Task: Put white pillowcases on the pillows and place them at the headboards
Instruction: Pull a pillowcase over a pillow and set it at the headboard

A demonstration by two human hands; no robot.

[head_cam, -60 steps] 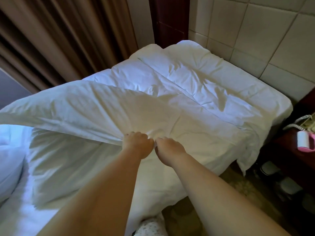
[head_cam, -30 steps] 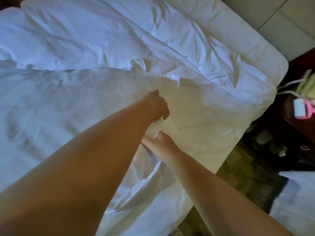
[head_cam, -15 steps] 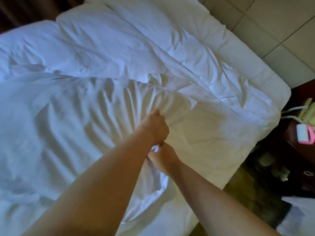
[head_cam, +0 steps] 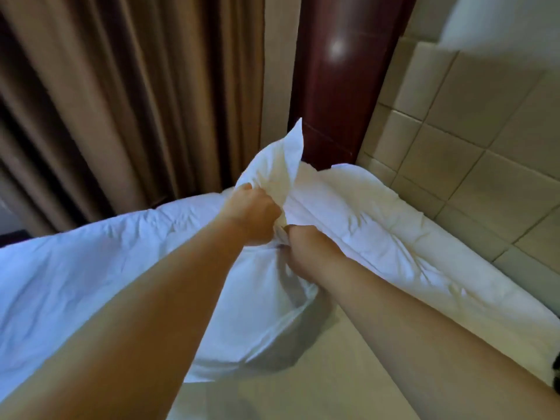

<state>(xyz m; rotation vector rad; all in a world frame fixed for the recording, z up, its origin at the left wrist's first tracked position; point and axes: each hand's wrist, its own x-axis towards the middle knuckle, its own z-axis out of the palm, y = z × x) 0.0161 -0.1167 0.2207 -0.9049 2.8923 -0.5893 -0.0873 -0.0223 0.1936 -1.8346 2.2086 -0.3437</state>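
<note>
Over bed (head_cam: 348,374): left hand (head_cam: 251,213) and right hand (head_cam: 306,250) both clench pillowcase (head_cam: 277,174) edge; pillow (head_cam: 254,322) seems inside, casing nearly done, placement pending.

Both bare forearms reach forward from the lower edge of the view and converge toward the centre.

Left hand (head_cam: 253,215): back of the hand faces up and the fingers are curled tight, gripping a bunch of white pillowcase (head_cam: 274,168). A corner of the cloth stands up just beyond the fingers.

Right hand (head_cam: 307,248): sits lower, just right of the left fingers and nearly touching them. The fingers are curled down into the same cloth, fingertips hidden.

The cloth is gathered between the two sets of fingers. Both wrists are roughly straight, the left one higher than the right.
</note>
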